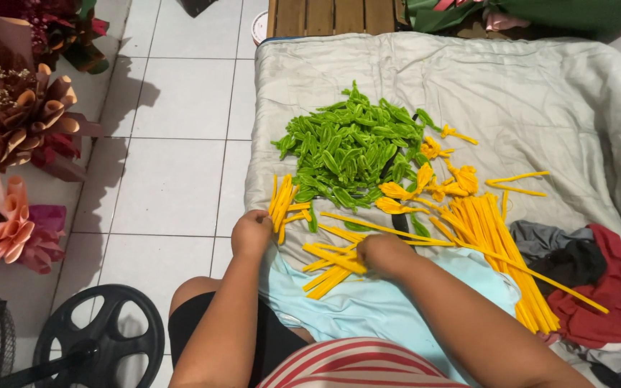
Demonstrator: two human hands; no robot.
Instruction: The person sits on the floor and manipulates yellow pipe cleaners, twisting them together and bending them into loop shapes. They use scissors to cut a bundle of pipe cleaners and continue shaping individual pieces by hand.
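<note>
On the mattress (540, 86), both hands grip yellow pipe cleaners — left hand (251, 231) a short bundle (282, 205), right hand (379, 253) cut pieces (328, 269) — probably light, bendable; best pinched mid-length.

This is looking like a room in a home where someone is making flowers by hand. A soft grey mattress (540, 93) is lying on a white tiled floor (174, 179), with a pile of clothes (591, 280) sitting at its edge and a fan (95, 338) standing close by. Paper-wrapped bouquets (30, 122) are resting along the wall side, and green leaves (346, 147) and yellow fuzzy sticks (490, 237) are covering the bed.
</note>
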